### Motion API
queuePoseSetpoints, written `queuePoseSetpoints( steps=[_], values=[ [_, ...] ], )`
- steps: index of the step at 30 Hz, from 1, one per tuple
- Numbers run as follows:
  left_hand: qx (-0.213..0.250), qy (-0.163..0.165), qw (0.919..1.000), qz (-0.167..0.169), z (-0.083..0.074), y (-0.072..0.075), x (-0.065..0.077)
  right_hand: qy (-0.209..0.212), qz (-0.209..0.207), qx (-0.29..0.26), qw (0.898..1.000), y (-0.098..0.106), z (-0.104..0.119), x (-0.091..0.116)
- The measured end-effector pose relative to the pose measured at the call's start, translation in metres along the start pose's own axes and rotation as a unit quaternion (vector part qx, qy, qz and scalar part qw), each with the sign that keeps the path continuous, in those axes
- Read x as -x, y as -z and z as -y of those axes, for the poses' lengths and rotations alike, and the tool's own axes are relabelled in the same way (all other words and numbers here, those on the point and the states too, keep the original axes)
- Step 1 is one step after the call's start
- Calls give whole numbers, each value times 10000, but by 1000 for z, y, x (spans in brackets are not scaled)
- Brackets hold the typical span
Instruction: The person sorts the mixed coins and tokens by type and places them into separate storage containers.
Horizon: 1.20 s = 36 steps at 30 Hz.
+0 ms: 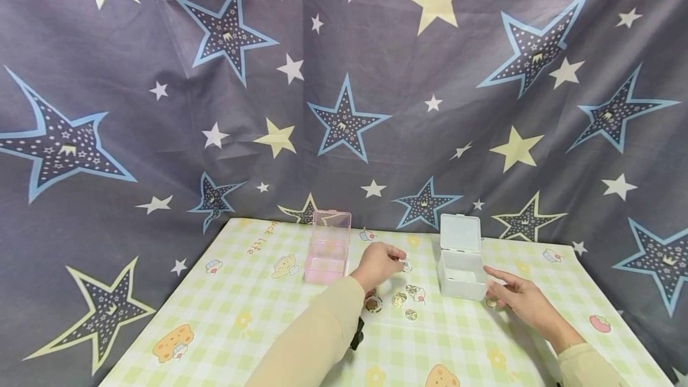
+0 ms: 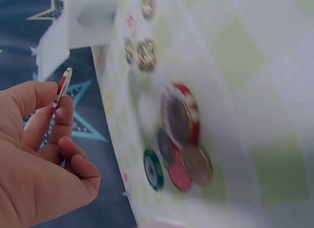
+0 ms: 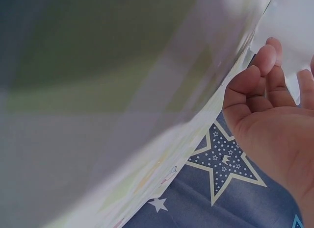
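My left hand [image 1: 378,264] pinches a red and white poker chip [image 2: 61,87] on edge between thumb and fingers, raised over the table. Below it in the left wrist view lies a cluster: a red and white chip [image 2: 194,110] with a dark coin [image 2: 177,115] on it, a green chip [image 2: 153,170], a pink chip [image 2: 180,175] and a metal coin [image 2: 197,165]. Gold coins [image 1: 399,299] are scattered to their right. My right hand [image 1: 524,300] is at the right side of the open white box [image 1: 462,288], fingers loosely bent. A small gold round shape by its fingertips is unclear.
An open clear pink box [image 1: 326,273] stands behind and left of my left hand, its lid raised. The white box's lid [image 1: 460,233] is up too. A green checked cloth [image 1: 215,309] covers the table. A dark star-patterned curtain [image 1: 344,46] hangs behind.
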<state>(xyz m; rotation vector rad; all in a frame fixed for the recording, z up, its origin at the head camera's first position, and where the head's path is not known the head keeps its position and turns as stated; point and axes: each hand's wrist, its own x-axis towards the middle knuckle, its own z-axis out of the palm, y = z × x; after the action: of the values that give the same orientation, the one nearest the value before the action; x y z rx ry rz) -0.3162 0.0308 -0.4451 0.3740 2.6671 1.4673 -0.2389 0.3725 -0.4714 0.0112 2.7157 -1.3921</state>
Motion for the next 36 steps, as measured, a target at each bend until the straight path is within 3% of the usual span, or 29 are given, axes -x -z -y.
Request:
queuePoseSetpoints(
  steps=[8,17,23,30,36],
  values=[
    [805,-48,9967,-88,-17,-20,3,18,-20,5,10000,1,1,-1],
    [1387,102,9902,-108,-31,-52,10,41,-33,26,10000,1,0,0],
    [1398,91,9900,-187,-37,-64,13,73,-28,34,10000,0,0,0],
    [1275,63,9916,-201,-40,-67,15,82,-48,48,9999,0,-1,-1],
    [1076,-15,9941,106,-41,-68,15,-22,-70,22,10000,1,-1,-2]
  ],
)
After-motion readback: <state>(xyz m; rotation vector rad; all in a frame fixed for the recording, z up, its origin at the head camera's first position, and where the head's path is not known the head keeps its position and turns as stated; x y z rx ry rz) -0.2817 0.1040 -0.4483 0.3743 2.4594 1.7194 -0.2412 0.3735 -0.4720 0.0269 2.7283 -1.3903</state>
